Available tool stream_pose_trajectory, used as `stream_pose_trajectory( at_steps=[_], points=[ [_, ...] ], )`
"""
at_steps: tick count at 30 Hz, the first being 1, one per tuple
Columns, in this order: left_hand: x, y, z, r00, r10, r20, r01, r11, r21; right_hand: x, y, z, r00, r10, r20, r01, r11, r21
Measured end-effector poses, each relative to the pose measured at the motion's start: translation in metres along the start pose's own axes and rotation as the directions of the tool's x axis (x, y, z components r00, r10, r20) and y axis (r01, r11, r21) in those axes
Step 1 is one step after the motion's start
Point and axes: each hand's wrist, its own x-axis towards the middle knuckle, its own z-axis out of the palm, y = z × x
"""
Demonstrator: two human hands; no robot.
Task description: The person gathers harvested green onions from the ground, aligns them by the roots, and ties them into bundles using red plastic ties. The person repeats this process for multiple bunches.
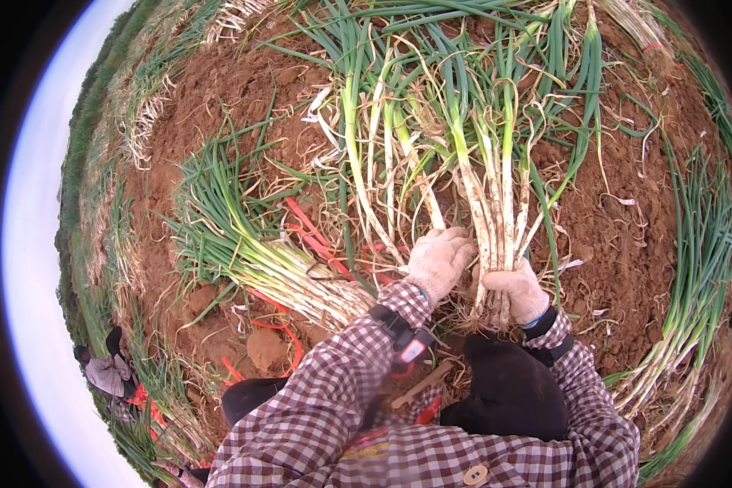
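Observation:
My right hand [518, 290], in a pale knit work glove, is closed around the white lower stalks of several green onions [494, 213], whose roots hang just below it. Beside it, my left hand [440, 261], gloved the same way, is at the base of a thick onion stalk [424, 189]; its fingertips are partly hidden, so its hold cannot be told. More loose green onions [357, 152] lie beyond both hands, leaves pointing away. To the left rests a thick bundle of green onions [280, 268], with red plastic strips [317, 241] beside and under it.
Another pile of green onions [689, 293] lies at the right, and a tied bundle [637, 30] at the upper right. A clod [267, 349] sits on the reddish soil near my left knee. Another person [107, 372] is at the far lower left, near more onions and red strips.

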Motion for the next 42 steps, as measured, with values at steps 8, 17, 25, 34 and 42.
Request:
stream_pose_trajectory(
  at_steps=[8,17,25,34,42],
  points=[
    [0.006,-0.027,-0.018,0.796,-0.305,0.522,0.017,0.874,0.485,-0.039,-0.076,0.008,0.914,-0.397,0.08,0.364,0.893,0.266],
    [0.058,0.03,0.049,0.761,-0.409,0.504,0.62,0.229,-0.75,-0.032,-0.036,0.004,0.999,-0.047,-0.012,0.047,0.999,-0.004],
    [0.074,0.02,-0.005,0.711,-0.657,0.251,0.53,0.266,-0.805,-0.098,-0.087,0.009,0.973,-0.227,-0.053,0.23,0.97,0.076],
    [-0.002,-0.006,-0.058,0.793,-0.508,0.335,0.607,0.701,-0.374,-0.298,-0.038,-0.052,0.925,0.081,-0.371,-0.184,0.95,-0.251],
    [-0.083,0.074,-0.119,0.843,-0.289,0.454,0.514,0.683,-0.519,-0.324,-0.094,0.027,0.876,-0.483,-0.018,0.481,0.874,-0.065]
  ],
)
